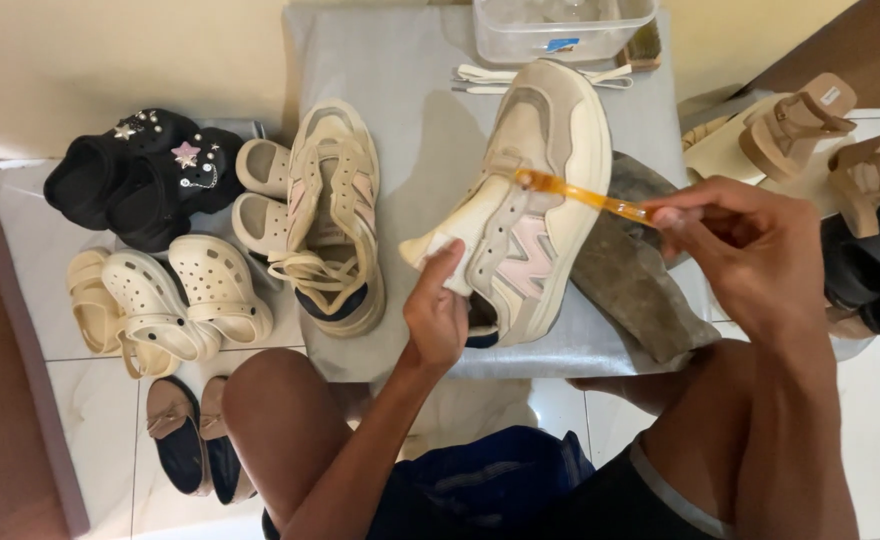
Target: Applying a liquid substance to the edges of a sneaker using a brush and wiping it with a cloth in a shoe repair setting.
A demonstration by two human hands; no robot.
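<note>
Currently, from my remote seat, I read the scene like this:

Left hand: my left hand [438,318] is clamped on the near side of the beige sneaker [520,200], fingers curled over its collar, tilting it up.

Right hand: my right hand [750,255] is pinched shut on the handle of an amber toothbrush [580,195], whose head touches the upper near the lace area.

Sneaker: it sits mid-scene on a grey cloth-covered stand [410,130], heel toward me, laces out.

Laces: a flat white pair [540,75] lies far on the stand, just beside a clear plastic tub [560,25].

Rag: a dark grey cloth [635,275] lies to the right of the sneaker, partly under it.

Mate: the second sneaker [335,220] rests to the left on the stand, laces still in.

Progress: I judge the scrubbing is under way on one shoe; whether any part is already clean I cannot tell. The mate looks untouched.

Floor left: black clogs with charms [140,175], cream clogs [175,300], small cream sandals [260,195] and dark flats [195,435].

Floor right: tan strapped sandals [800,135].
</note>
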